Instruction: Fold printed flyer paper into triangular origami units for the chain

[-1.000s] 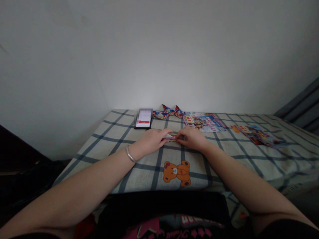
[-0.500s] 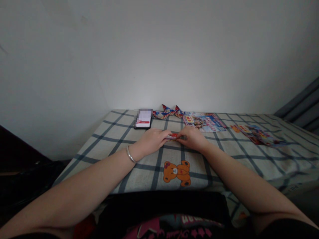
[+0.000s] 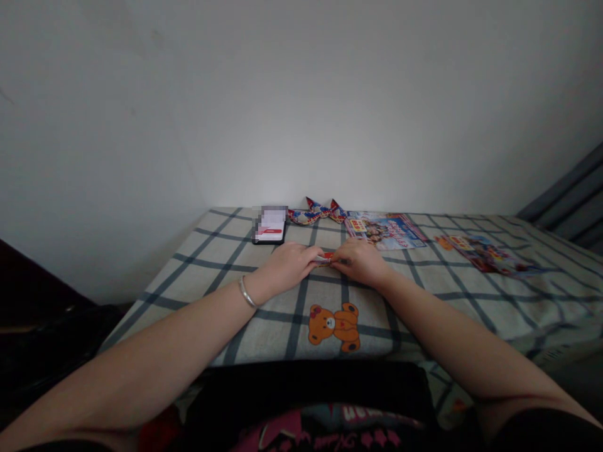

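Between my two hands is a small folded piece of printed paper (image 3: 324, 258), red and white, low over the checked tablecloth. My left hand (image 3: 293, 262), with a silver bangle at the wrist, pinches its left end. Thumb and fingers of my right hand (image 3: 362, 262) are closed on its right end. Much of the paper is hidden by the fingers. Just beyond my hands lies a folded paper shape (image 3: 318, 213) with pointed peaks, blue, red and white, near the wall.
A phone (image 3: 270, 227) with a lit screen lies behind my left hand. Colourful printed sheets (image 3: 393, 232) lie flat to the right, with another sheet (image 3: 494, 256) farther right. The checked tablecloth (image 3: 226, 251) has a printed bear (image 3: 334, 328) near its front edge. A wall rises behind.
My right hand has shifted slightly left along the folded paper, its fingers nearer to my left hand's. The other things lie as before.
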### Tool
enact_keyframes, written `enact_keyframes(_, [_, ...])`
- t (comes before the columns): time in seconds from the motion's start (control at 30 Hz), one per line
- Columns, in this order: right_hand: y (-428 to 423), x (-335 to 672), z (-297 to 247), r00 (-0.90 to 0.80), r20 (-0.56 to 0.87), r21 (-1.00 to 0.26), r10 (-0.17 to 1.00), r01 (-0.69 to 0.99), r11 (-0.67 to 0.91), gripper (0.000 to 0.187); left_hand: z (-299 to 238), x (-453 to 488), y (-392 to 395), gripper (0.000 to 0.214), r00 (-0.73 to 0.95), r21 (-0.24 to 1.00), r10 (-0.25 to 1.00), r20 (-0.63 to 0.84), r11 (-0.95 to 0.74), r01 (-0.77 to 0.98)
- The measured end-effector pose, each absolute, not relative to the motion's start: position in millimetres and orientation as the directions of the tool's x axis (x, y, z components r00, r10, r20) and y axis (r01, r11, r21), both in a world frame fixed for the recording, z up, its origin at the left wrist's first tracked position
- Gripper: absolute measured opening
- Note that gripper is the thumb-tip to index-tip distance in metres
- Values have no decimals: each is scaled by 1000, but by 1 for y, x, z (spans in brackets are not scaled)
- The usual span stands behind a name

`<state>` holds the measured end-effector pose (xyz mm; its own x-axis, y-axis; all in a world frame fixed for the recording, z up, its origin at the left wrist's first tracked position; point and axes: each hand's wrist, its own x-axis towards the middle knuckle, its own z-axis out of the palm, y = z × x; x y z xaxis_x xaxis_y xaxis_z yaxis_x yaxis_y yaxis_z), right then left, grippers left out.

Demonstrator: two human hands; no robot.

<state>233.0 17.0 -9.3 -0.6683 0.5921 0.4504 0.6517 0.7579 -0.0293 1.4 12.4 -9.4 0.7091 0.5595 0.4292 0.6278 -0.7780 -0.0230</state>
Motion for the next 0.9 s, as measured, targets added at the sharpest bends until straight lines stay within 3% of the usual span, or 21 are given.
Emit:
enact_keyframes(0.27, [20,238,-9,-672,414,-18,614,668,744,11,-2,0,8,21,760,-180,471,448,-785,593])
enact_keyframes(0.4, [21,244,-6,-686,387,-23,616,661,750,13,-3,-6,13,25,790,-182,405,459,-828,530])
enact_keyframes(0.57, [21,248,-2,-685,385,-38,619,658,752,14,-4,-8,17,32,879,-170,309,363,-905,389])
enact_keyframes(0.8, [19,243,-1,-675,354,4,648,694,720,18,2,-7,8,32,908,-180,320,271,-910,375])
enact_keyframes(0.9, [19,241,-3,-672,365,-2,645,692,722,19,2,-6,7,26,892,-130,358,276,-905,404])
